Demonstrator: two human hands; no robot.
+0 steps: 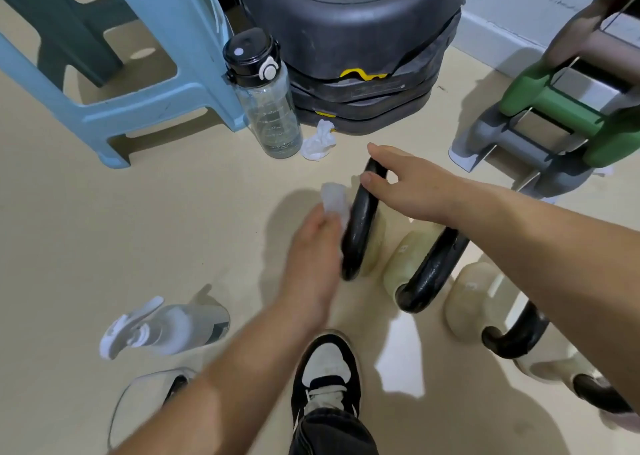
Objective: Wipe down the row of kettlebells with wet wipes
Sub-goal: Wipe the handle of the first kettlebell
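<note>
Pinched in the curled fingertips of the left hand (311, 246): a folded wet wipe (333, 198), held at the left side of the black handle (362, 219) of the first kettlebell (375, 243); touching or just short of it, cannot tell. Laid over the crown of that same handle: the right hand (412, 191), fingers straight, thumb against the bar, steadying rather than gripping.

Stands at the far end of the row of kettlebells (408, 260) on the floor (207, 212), running back toward the near right corner beside the shoe (325, 368).

Likely heavy and rigid; glossy bar probably slick once wet. Best held at the handle's crown and wiped in place, not lifted. Wipe itself soft, limp, light.

Farther out: crumpled wipe (318, 141) beside a water bottle (266, 108), blue stool (138, 73), dumbbell rack (554, 118).
</note>
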